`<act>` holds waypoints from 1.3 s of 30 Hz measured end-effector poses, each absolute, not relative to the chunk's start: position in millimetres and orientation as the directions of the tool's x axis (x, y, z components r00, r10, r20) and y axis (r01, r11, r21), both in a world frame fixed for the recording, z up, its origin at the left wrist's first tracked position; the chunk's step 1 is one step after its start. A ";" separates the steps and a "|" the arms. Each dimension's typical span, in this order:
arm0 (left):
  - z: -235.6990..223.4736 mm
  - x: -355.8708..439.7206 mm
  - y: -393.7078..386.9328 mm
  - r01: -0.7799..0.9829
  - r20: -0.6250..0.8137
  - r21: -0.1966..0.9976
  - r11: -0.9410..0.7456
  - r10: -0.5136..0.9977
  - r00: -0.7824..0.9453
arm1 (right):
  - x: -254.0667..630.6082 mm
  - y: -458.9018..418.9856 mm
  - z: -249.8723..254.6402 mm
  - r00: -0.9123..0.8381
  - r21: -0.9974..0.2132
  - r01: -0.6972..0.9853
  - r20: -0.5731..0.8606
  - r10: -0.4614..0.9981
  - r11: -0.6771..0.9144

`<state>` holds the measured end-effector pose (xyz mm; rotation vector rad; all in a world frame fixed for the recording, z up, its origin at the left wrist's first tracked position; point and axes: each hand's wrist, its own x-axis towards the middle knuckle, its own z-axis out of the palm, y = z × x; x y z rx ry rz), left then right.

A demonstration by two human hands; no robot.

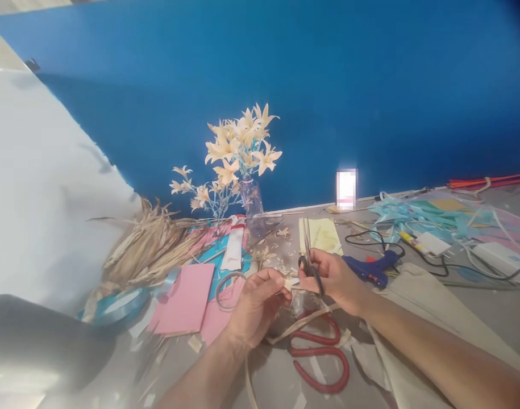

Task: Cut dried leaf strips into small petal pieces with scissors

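My left hand [260, 301] is closed in a pinch on a small pale husk-like piece [290, 283] in front of me. My right hand [332, 281] is wrapped round a pair of black-handled scissors [314, 277], whose blades point up and away from the pale piece. The tip of my right thumb is close to the other end of that piece; whether it touches cannot be made out. Below both hands lie large red-handled scissors [328, 352], partly covered by a tan strip [294, 326]. Small scraps are scattered around my fingers.
Cream flowers [242, 136] stand in a clear bottle [253, 207] by the blue wall. Dried husks [140, 250], pink pads [183, 298] and a ribbon roll [123, 307] lie left. To the right are a blue glue gun [373, 267], cables, light-blue strips [402, 210] and beige cloth [439, 329].
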<state>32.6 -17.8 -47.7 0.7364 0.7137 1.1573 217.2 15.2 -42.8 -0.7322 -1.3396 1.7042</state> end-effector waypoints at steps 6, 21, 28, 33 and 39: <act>-49.1 36.1 -20.8 -0.457 -0.133 0.858 0.234 0.961 0.243 | 208.4 3.9 -36.7 -0.451 -0.985 -0.150 -0.005 0.893 -0.082; -46.5 39.3 -25.3 -0.450 -0.071 0.877 0.169 0.971 0.227 | 205.0 1.2 -36.7 -0.420 -0.993 -0.091 -0.029 0.907 -0.073; -36.1 27.8 -17.9 -0.430 -0.020 0.901 0.063 0.994 0.105 | 207.2 3.5 -39.2 -0.517 -0.994 -0.043 -0.068 0.853 -0.105; -27.9 23.2 -15.4 -0.502 -0.022 0.864 0.020 1.000 0.003 | 207.8 1.0 -49.5 -0.669 -0.997 0.068 -0.066 0.740 -0.028; -30.6 25.6 -14.0 -0.567 -0.069 0.823 0.027 0.996 -0.052 | 204.1 -1.6 -56.4 -0.697 -0.994 0.108 -0.062 0.715 0.019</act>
